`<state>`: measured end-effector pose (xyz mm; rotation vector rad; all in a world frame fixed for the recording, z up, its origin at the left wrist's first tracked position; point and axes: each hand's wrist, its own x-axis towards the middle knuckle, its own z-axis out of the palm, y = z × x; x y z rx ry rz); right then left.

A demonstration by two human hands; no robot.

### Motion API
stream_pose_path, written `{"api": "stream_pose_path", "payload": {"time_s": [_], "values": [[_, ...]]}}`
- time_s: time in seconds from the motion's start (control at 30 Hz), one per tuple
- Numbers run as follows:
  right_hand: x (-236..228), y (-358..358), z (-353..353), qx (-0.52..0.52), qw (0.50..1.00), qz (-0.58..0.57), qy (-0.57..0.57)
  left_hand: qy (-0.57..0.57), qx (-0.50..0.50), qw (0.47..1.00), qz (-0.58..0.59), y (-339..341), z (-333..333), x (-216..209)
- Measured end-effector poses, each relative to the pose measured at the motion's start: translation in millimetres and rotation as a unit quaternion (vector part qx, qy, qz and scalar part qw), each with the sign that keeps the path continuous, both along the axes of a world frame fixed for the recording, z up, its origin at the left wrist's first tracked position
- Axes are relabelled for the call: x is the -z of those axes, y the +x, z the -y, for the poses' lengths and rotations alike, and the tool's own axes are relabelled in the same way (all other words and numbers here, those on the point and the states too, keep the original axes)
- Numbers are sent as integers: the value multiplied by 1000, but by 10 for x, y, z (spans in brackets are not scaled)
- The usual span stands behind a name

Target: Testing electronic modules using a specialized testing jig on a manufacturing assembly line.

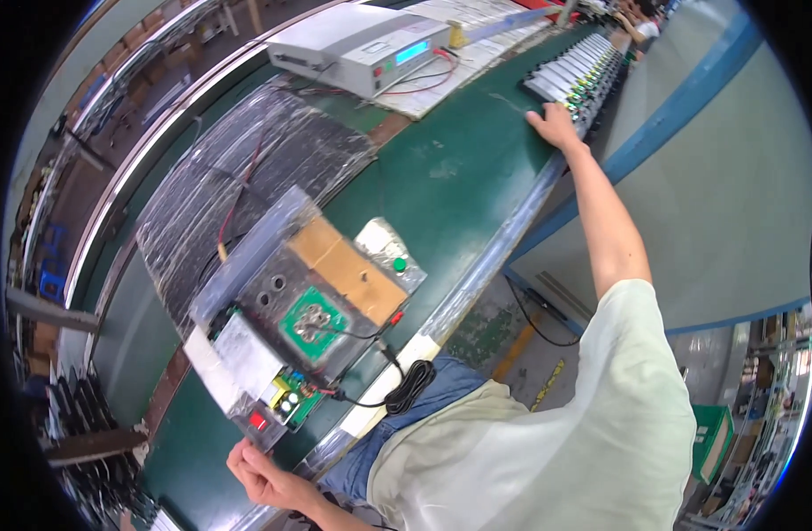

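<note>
My right hand (556, 126) reaches far along the bench to the near end of a row of power supply boards in metal housings (576, 78). Its thumb is stretched away from the fingers, which touch or nearly touch the nearest board. My left hand (266, 478) is by the bench's near edge, fingers curled, with nothing visible in them. Just beyond it is the corner of a test fixture (341, 351) with a red rocker switch (258, 421). One power supply board with a white cover (247, 356) lies in the fixture, wired to a coiled black cable (410, 388).
A grey bench meter (371, 53) with a lit blue display stands at the back, leads attached. A film-wrapped dark panel (247, 168) lies behind the fixture. A large blue-edged grey surface (689, 195) stands at right. Another person (638, 25) is at the far end.
</note>
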<state>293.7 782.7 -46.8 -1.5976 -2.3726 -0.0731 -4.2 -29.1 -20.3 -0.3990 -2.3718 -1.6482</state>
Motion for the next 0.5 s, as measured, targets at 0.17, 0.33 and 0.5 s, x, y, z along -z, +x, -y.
{"api": "stream_pose_path", "payload": {"time_s": [0.17, 0.33, 0.5], "values": [[81, -554, 632, 39, 998, 40, 2, 60, 58, 994, -72, 46, -212, -38], [-31, -1102, 2717, -196, 977, -31, 74, -6, 71, 996, -53, 100, -258, -153], [-228, -1267, 3994, -254, 956, -134, 52, -41, 84, 991, -94, 131, -265, -170]]}}
